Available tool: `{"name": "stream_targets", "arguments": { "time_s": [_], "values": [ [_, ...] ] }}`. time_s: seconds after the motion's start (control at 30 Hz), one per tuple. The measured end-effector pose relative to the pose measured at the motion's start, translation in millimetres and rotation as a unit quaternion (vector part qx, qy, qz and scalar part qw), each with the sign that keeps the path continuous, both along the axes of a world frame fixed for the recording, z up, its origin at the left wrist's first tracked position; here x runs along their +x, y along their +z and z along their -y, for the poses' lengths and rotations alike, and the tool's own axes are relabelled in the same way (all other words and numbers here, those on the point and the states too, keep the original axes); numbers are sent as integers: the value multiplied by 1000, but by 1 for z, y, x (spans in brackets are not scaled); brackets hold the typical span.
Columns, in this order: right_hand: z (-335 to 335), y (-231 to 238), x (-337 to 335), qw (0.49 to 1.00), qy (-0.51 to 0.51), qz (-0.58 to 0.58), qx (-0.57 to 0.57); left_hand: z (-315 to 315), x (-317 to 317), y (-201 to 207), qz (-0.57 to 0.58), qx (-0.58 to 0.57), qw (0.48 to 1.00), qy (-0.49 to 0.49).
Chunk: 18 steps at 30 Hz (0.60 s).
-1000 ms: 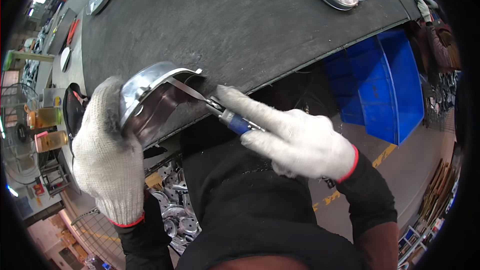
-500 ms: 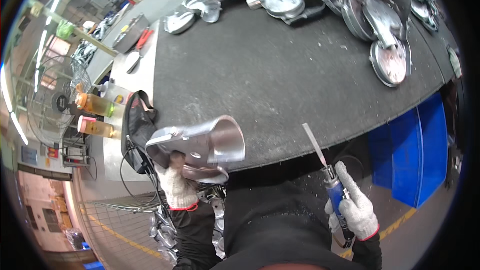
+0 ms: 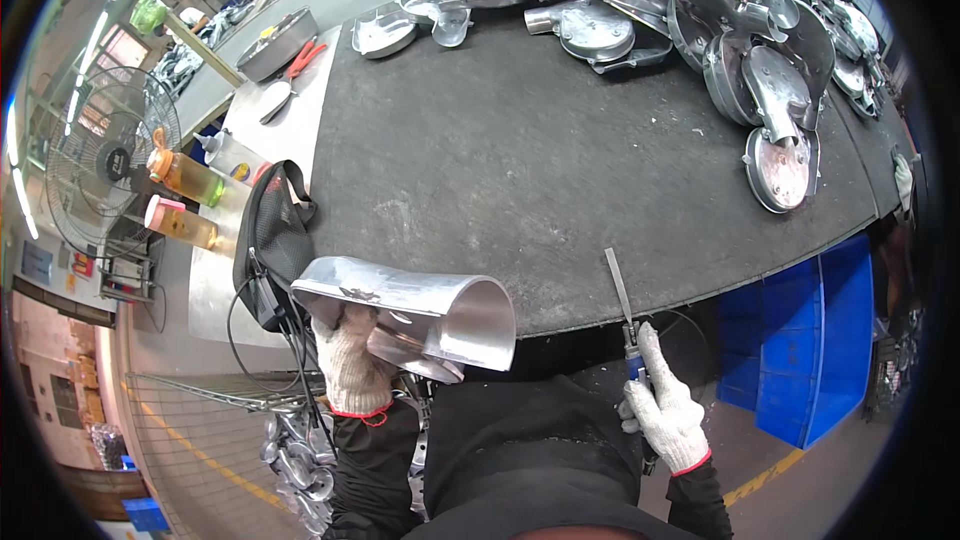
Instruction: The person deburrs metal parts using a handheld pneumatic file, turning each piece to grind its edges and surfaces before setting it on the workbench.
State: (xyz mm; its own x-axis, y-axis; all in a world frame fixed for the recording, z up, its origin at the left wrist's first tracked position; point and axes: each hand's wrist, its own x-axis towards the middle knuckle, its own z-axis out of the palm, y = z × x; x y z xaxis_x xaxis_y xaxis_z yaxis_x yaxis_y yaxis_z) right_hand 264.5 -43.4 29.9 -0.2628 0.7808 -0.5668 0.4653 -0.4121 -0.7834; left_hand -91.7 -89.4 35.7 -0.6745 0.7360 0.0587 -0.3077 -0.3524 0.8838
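My left hand point(image 3: 352, 368), in a white knitted glove with red cuff edging, grips a shiny cast-metal housing point(image 3: 385, 287) from below. The part is held in the air at the table's near edge, its wide curved opening facing right. Some of the fingers are hidden behind the metal. My right hand point(image 3: 668, 418), gloved alike, is closed round a blue-bodied handheld power file point(image 3: 634, 364). One finger lies stretched along the tool. Its flat, narrow blade points up and slightly left, apart from the housing.
Similar metal castings point(image 3: 597, 32) are heaped along the far side of the dark table point(image 3: 480, 155). Blue bins point(image 3: 815, 340) stand below right. At left are a black mesh bag point(image 3: 270, 240), drink bottles point(image 3: 185, 180), red-handled pliers point(image 3: 306, 58) and a fan point(image 3: 113, 162).
The housing has been turned in my left hand, so its upper edge and wide opening show more. My right hand with the file has shifted slightly left, and the view has shifted too.
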Motion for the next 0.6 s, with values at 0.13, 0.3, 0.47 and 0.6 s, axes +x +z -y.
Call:
{"name": "stream_targets", "arguments": {
  "time_s": [0.13, 0.3, 0.47, 0.6],
  "values": [
    [2, -7, 1, 1000, -14, -19, -1, 6, -3, -3, 39, -1, 999, -13],
    [0, -4, 3, 999, 30, 37, 16, 2, 1, 4, -74, -49, 993, 74],
    [0, -17, 8, 993, 76, 56, 70, 13, -7, -17, -408, -180, 894, 48],
    [-6, -9, 7, 985, 98, 82, 114, 44, -24, -37, -412, -161, 897, -5]
  ]
}}
